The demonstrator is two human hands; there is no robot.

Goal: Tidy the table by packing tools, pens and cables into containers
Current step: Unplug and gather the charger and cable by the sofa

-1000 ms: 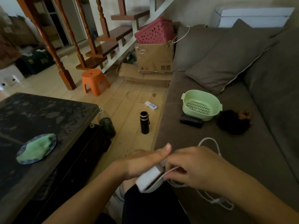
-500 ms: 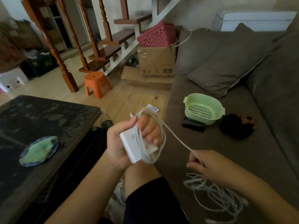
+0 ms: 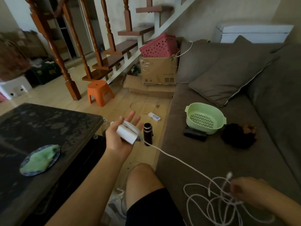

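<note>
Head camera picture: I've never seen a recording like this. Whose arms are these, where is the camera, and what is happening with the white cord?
There is no machine here: these are a person's two bare hands. The single picture comes from a camera worn on the person's head, looking forward and down. The left hand lies palm up with straight fingers. A white charger rests on it, with some cable wound around it. The rest of the cable runs across to the right hand, which is blurred but seems to grip the loose loops above the grey sofa. A green basket sits on the sofa. To the left is a dark table with a plate holding something green.
</note>
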